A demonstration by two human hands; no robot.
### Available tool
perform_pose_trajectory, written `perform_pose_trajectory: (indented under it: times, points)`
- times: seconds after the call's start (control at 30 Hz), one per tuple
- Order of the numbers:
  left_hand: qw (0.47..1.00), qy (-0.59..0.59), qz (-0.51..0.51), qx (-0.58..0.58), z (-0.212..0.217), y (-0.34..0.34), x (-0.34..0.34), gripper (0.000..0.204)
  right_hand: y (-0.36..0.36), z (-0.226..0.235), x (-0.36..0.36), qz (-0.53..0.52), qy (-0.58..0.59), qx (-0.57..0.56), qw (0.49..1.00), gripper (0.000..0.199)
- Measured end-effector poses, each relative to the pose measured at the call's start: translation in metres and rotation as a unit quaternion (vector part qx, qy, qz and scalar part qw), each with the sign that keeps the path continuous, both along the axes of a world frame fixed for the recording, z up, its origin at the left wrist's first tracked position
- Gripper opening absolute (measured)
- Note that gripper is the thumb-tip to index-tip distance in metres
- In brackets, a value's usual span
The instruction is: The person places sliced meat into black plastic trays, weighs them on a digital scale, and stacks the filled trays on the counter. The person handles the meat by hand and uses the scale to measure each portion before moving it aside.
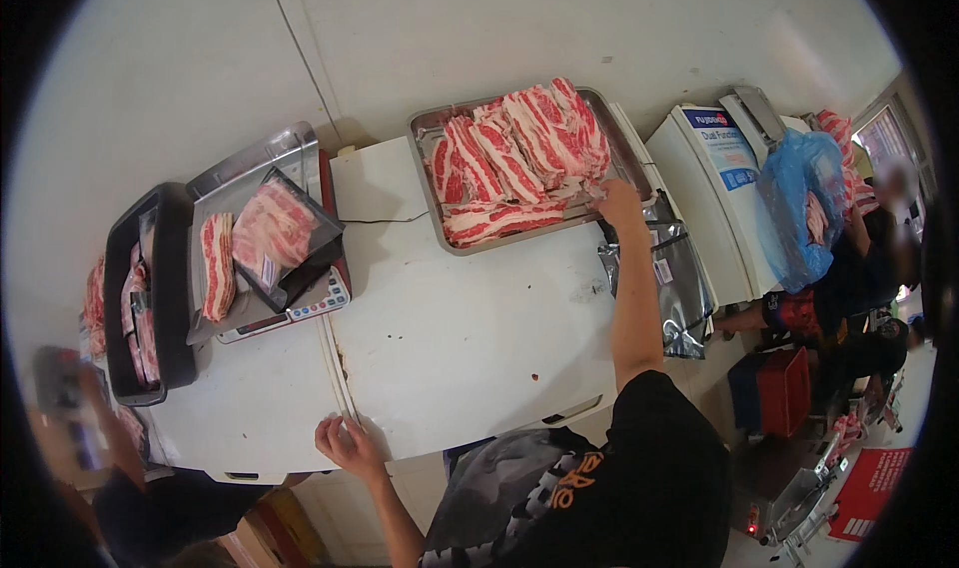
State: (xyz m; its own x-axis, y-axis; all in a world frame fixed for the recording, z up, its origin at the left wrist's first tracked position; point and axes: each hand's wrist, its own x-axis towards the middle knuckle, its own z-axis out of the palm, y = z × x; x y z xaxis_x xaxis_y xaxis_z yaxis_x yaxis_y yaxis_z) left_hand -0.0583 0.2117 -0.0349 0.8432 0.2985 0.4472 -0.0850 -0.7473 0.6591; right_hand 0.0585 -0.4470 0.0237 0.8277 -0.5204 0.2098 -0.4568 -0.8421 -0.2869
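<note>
My right hand [620, 204] reaches to the right end of a metal tray [504, 236]. Its fingers close on the edge of some sliced meat [576, 185] there, and the fingertips are partly hidden. Rows of red-and-white streaked meat slices [519, 143] fill most of the tray. By the front edge of the white chest lid [450, 368], my left hand [350, 446] is loosely curled with fingers apart, holding nothing. On a scale [285, 318] at the left lie a strip of meat slices [217, 268] and a clear-topped black pack of meat [275, 228].
A black bin [180, 308] with packed meat stands left of the scale. Silvery plastic bags [667, 288] lie beneath my right forearm. To the right are a white appliance [714, 193], a blue plastic bag [802, 208] and a red crate [784, 388]. Other people stand at both sides.
</note>
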Motion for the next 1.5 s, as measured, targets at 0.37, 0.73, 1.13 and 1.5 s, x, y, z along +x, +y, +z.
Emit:
perform_pose_trajectory:
  times: [0.37,0.73,1.13,1.5]
  points:
    - [1.000,0.018,-0.001,-0.012,-0.002,0.000,0.003,0.014,0.033,-0.023,0.038,-0.074,-0.050,0.037,0.995,0.041]
    - [0.999,0.039,-0.005,0.022,0.011,-0.006,0.005,0.012,0.019,-0.030,0.028,0.046,-0.011,0.065,0.997,0.031]
    - [0.999,0.026,-0.006,0.029,0.014,-0.007,0.008,0.010,0.041,0.053,-0.002,0.042,-0.267,0.607,0.748,0.024]
    - [0.999,0.030,-0.012,0.006,0.012,-0.003,0.007,0.009,0.081,0.042,0.037,0.165,-0.077,0.436,0.882,0.018]
